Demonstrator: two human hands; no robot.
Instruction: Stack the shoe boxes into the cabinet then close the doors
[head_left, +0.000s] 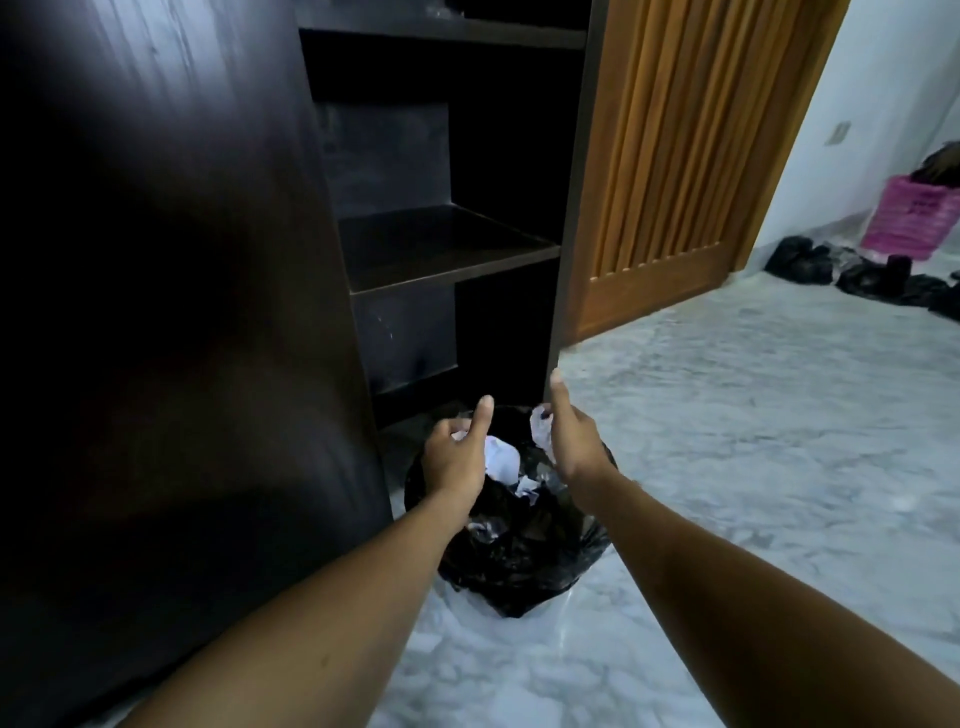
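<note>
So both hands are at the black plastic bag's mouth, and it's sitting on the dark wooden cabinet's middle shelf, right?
Not quite. The head view shows the black plastic bag sitting on the pale marble floor in front of the dark wooden cabinet, not on its middle shelf. The left hand and right hand are at its mouth.

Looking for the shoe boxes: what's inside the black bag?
Crumpled white plastic shows at the bag mouth, held by the left hand and right hand. Anything deeper is hidden under black folds.
</note>
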